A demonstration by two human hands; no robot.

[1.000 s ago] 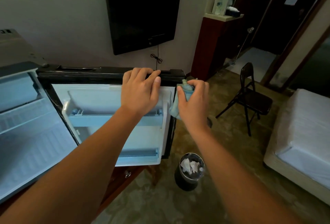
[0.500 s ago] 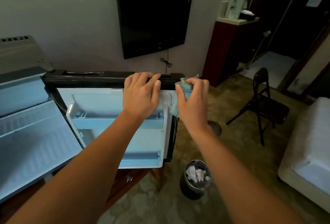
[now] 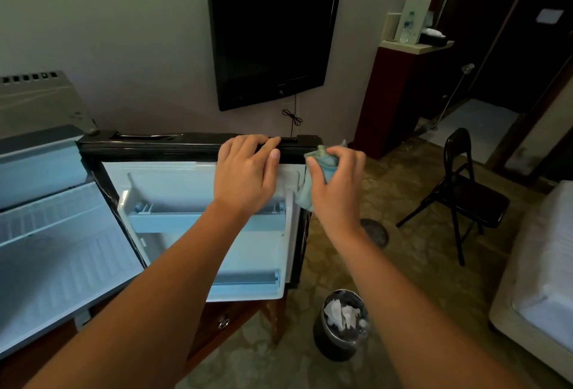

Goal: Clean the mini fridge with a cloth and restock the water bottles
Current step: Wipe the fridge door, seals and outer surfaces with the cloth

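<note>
The mini fridge stands open at the left, its white inside and wire shelf bare. Its door is swung out toward me, showing the pale blue door shelves. My left hand grips the door's black top edge, fingers curled over it. My right hand holds a bunched light blue-green cloth against the door's upper right corner, with a tail of cloth hanging below. No water bottles show in the fridge.
A black waste bin with crumpled paper stands on the floor below the door. A black folding chair is to the right, a bed at the far right. A dark TV hangs on the wall above.
Both hands stay at the door's top edge. The right hand with the cloth has shifted slightly along the upper right corner. My view has tilted up a little.
</note>
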